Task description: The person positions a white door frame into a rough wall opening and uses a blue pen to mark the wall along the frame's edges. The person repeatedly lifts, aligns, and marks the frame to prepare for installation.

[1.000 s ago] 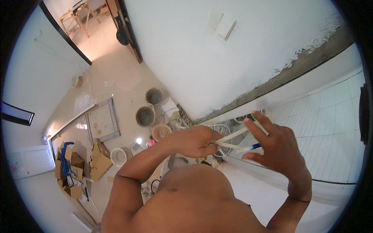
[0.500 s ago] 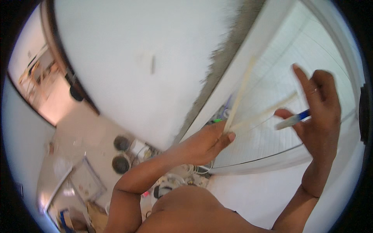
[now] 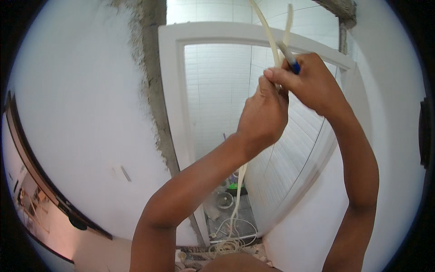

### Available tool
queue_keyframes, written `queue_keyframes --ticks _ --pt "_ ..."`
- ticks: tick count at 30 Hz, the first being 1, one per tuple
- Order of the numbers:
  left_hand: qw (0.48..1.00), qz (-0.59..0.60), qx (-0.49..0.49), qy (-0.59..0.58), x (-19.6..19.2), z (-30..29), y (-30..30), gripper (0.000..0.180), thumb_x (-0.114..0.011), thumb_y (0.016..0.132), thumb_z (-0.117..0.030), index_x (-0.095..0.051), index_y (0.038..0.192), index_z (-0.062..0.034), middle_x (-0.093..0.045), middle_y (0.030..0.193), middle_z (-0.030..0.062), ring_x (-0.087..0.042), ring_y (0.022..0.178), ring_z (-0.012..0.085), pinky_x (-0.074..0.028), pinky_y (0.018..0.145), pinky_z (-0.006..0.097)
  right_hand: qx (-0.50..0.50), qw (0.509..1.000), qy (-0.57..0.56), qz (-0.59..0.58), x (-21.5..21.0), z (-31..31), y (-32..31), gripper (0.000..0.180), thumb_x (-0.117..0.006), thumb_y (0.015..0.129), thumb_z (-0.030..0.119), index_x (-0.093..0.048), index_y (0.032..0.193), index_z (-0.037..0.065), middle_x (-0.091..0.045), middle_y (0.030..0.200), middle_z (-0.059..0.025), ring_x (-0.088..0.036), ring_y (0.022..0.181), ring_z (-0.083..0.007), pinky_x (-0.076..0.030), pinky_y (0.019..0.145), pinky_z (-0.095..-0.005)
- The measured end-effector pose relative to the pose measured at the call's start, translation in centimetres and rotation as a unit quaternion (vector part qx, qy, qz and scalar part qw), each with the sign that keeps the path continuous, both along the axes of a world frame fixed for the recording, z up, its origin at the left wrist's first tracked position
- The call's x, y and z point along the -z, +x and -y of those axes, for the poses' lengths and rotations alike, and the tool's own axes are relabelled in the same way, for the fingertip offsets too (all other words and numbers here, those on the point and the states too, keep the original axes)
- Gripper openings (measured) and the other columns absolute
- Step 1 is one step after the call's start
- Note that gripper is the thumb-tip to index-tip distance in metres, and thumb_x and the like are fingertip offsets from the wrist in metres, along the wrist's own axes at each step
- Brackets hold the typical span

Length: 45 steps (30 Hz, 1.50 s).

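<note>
Raised in front of the door frame, my left hand (image 3: 265, 115) is closed around a thin, pale, flexible tube (image 3: 267, 32). Two lengths of the tube stick up above my fingers. Below my fist it hangs down to a loose coil on the floor. My right hand (image 3: 315, 84) is up against the left one, its thumb near the left fingertips. A whitish marker pen with a blue part (image 3: 290, 58) is held in the right fingers, slanting up to the left. Whether the right fingers also pinch the tube is hidden.
A white door frame (image 3: 171, 90) stands ahead, with rough bare cement (image 3: 156, 68) along its left side. White wall (image 3: 90, 113) lies to the left. Beyond the opening are pale tiled walls (image 3: 217, 90) and a bucket-like round thing (image 3: 224, 199). Coiled tubing (image 3: 233, 247) lies at the threshold.
The view has swung round to face the doorway squarely. My left hand has risen with the tube, and my right hand has come from apart to meet it, still holding the marker pen.
</note>
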<state>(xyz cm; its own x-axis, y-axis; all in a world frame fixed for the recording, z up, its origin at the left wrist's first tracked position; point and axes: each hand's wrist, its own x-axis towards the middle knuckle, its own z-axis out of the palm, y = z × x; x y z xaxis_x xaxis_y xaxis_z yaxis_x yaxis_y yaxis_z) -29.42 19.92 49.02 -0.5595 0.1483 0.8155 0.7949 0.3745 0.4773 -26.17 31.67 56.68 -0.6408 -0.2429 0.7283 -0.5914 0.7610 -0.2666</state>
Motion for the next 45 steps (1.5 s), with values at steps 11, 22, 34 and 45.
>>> queue_keyframes --ticks 11,22,34,45 --pt "0.973 0.161 0.157 0.05 -5.2 3.8 -1.8 0.036 -0.041 0.106 -0.029 -0.051 0.117 0.0047 -0.063 0.088 0.0107 -0.066 0.08 0.0172 -0.057 0.076 0.031 -0.087 0.992 -0.076 -0.059 -9.5 2.3 -5.8 0.028 -0.072 0.086 0.026 -0.064 0.078 0.0 -0.05 0.061 -0.0027 -0.042 0.052 -0.0102 -0.033 0.048 -0.0294" --pt "0.964 0.232 0.115 0.055 -0.2 7.0 -2.0 0.036 -0.037 0.106 -0.034 -0.052 0.113 -0.0017 -0.064 0.089 0.0089 -0.067 0.084 0.0173 -0.058 0.081 0.031 -0.08 0.98 -0.088 -0.159 -15.7 5.4 -7.6 0.034 -0.069 0.078 0.025 -0.068 0.085 -0.008 -0.068 0.086 -0.0256 -0.069 0.08 -0.0342 -0.053 0.067 -0.0439" --pt "0.971 0.216 0.098 0.041 -0.2 8.1 -2.2 0.038 -0.037 0.105 -0.04 -0.052 0.11 -0.0059 -0.063 0.086 0.0072 -0.068 0.084 0.0202 -0.057 0.087 0.039 -0.127 0.982 0.006 -0.141 -17.6 6.5 -8.4 0.031 -0.06 0.079 0.022 -0.063 0.074 -0.008 -0.062 0.066 -0.0207 -0.059 0.058 -0.0274 -0.046 0.051 -0.0422" --pt "0.979 0.197 0.031 -0.033 -0.1 7.6 -1.9 0.037 -0.032 0.107 -0.038 -0.046 0.098 -0.005 -0.057 0.079 0.0073 -0.064 0.073 0.0174 -0.054 0.072 0.032 -0.142 0.985 -0.099 0.004 -16.8 6.3 -6.1 0.019 -0.054 0.08 0.01 -0.059 0.074 -0.007 -0.053 0.059 -0.0124 -0.048 0.05 -0.0199 -0.035 0.041 -0.0371"
